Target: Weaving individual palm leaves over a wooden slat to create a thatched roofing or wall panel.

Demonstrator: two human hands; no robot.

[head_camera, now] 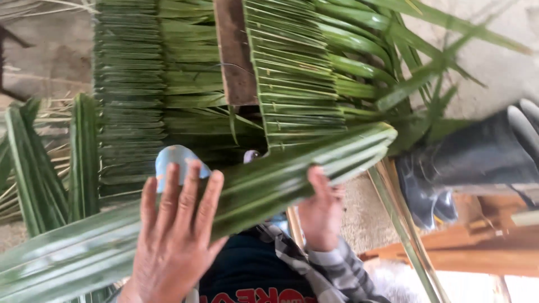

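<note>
here, folded palm leaf bundle runs diagonally lower left to upper right across frame; left hand spread flat on it, right hand gripping nearer upper end.

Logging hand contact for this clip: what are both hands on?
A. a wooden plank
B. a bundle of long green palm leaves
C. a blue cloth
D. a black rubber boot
B: the left hand lies flat with fingers spread on the leaf bundle, and the right hand grips the same bundle further along; the plank and boot go untouched.
</note>
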